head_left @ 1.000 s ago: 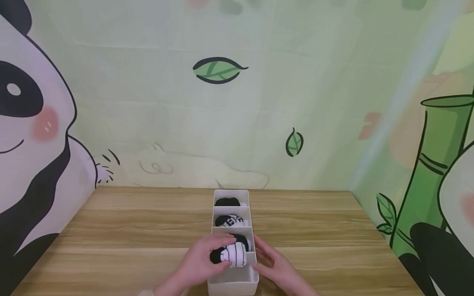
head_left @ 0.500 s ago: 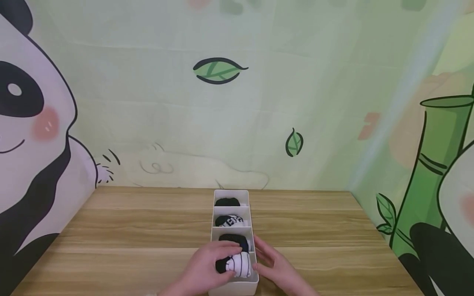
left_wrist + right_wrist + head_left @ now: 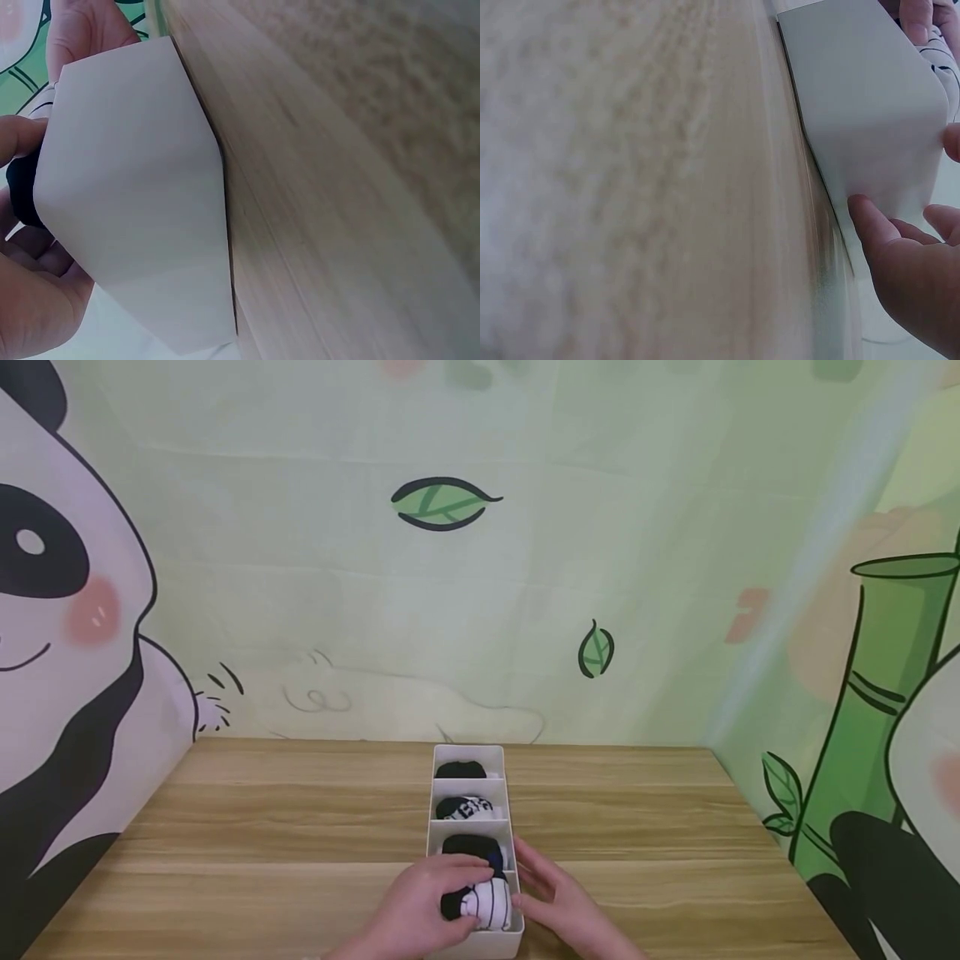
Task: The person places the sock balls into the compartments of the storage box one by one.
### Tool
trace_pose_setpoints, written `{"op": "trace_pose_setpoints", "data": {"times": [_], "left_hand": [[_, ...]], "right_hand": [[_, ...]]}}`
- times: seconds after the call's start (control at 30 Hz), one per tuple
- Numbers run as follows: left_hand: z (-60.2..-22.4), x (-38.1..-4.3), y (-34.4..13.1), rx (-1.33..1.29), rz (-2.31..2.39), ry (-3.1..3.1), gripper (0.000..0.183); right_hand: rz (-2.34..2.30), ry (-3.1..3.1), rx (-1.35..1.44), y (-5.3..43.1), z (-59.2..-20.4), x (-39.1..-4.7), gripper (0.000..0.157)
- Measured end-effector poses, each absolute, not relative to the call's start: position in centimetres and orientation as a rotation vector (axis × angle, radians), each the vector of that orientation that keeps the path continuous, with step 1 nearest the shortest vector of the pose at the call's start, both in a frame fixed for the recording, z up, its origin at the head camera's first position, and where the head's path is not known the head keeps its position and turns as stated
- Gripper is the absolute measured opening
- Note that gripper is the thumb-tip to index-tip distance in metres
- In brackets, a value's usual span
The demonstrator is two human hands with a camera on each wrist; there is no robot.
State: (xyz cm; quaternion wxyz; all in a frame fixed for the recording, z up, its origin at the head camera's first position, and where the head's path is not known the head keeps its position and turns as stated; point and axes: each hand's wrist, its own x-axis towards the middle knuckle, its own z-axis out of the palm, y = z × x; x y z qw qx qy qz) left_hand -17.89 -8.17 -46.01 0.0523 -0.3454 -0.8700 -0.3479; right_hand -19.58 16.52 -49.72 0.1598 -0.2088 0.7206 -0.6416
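In the head view my left hand [image 3: 420, 902] grips a rolled sock [image 3: 491, 903], white with dark stripes and a black end, at the nearest compartment of a long white divided box [image 3: 480, 948]. Thumb and fingers lie on either side of the roll. The sock's black part [image 3: 24, 187] shows past the box rim in the left wrist view. My right hand [image 3: 558, 902] rests its fairly straight fingers against the box's right side. The right wrist view shows those fingertips [image 3: 859, 206] on the outer wall.
Farther compartments hold a black rolled sock [image 3: 471, 846], a black-and-white patterned one [image 3: 467, 808] and another dark roll [image 3: 461, 769]. The box stands on a wood-grain table [image 3: 300, 827]. Behind it hangs a green backdrop [image 3: 300, 568] with panda and bamboo drawings.
My left hand has moved nearer and slightly right, bringing the striped sock from over the divider down into the nearest compartment. The right hand has stayed at the box's side.
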Motion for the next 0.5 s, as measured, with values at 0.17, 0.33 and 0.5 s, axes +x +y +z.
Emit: {"op": "trace_pose_setpoints", "data": {"times": [0.17,0.33,0.5], "left_hand": [[-46.12,-17.91,-8.17,-1.065,-1.032,-2.634,0.045],[-46.37,-17.84,-8.19,-1.069,-1.011,-2.613,0.045],[-46.43,-17.7,-8.26,-1.087,-0.982,-2.598,0.046]], "right_hand": [[-1.829,2.06,-0.588,16.54,-49.71,-19.62,0.072],[-1.832,2.053,-0.603,16.58,-49.84,-19.6,0.072],[-1.829,2.052,-0.62,16.64,-49.89,-19.65,0.072]]}}
